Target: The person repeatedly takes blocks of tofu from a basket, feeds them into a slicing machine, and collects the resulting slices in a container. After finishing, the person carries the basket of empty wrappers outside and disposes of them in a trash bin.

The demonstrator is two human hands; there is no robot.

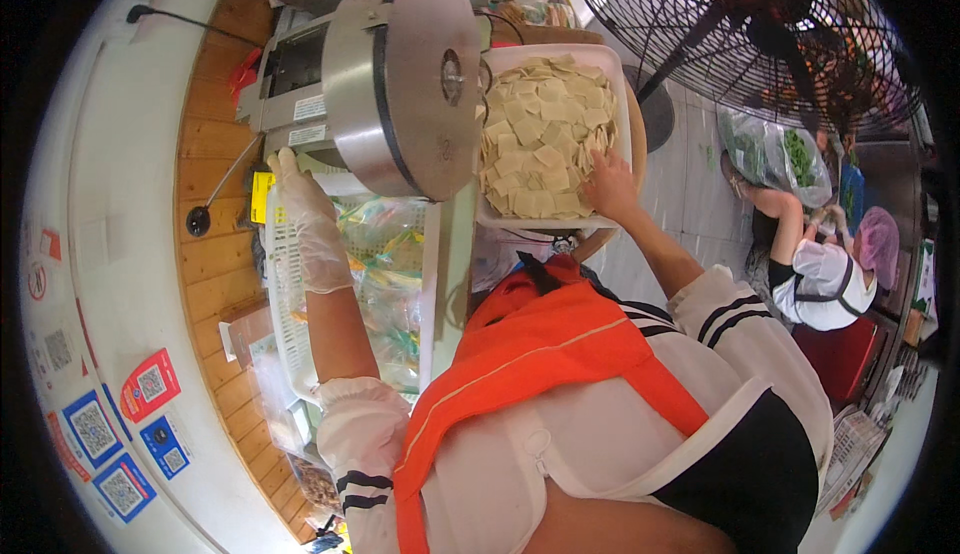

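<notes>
My left hand (304, 209), in a thin translucent glove, reaches up with its fingertips at the lower edge of a stainless-steel appliance (296, 123) with a large round metal drum (420, 81). Whether the fingers grip that edge is unclear. Below them a white slotted plastic basket (289, 276) holds clear bags with yellow and green contents (386, 284). My right hand (611, 186), bare, rests at the right side of a white tray (551, 222), its fingers among a heap of thin, pale square sheets (540, 134). The fingertips are partly hidden, so a grip cannot be made out.
A large caged fan (750, 36) stands at upper right. Beyond it a person in a pink hair net (877, 246) sits by a clear bag of green leaves (799, 156). A wooden ledge (217, 254) and a white panel with printed codes lie at left.
</notes>
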